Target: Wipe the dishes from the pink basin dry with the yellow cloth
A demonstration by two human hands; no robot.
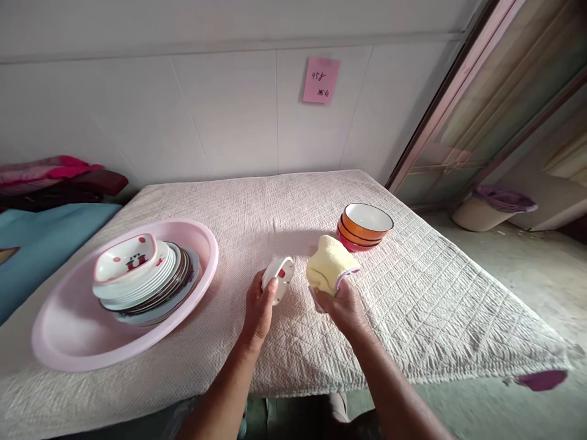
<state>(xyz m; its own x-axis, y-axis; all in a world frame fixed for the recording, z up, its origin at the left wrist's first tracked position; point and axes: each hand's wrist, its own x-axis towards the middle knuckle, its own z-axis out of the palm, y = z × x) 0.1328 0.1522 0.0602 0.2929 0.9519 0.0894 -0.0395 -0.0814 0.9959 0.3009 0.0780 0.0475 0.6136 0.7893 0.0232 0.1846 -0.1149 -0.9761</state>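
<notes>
Near the middle of the cloth-covered table, my left hand grips a small white bowl with red marks inside, tilted on its side. My right hand is closed on a pale yellow cloth with a purple edge. Bowl and cloth are a short gap apart. Just beyond the cloth stands a stack of orange and red bowls with white insides. On the left, a pink basin holds a pile of plates topped by a squarish white dish with a red rim and a printed figure.
A white quilted cover lies over the table. Behind it is a white panelled wall with a pink note. Folded fabrics and a blue cloth lie at the left. A bin with a purple liner stands on the floor at right.
</notes>
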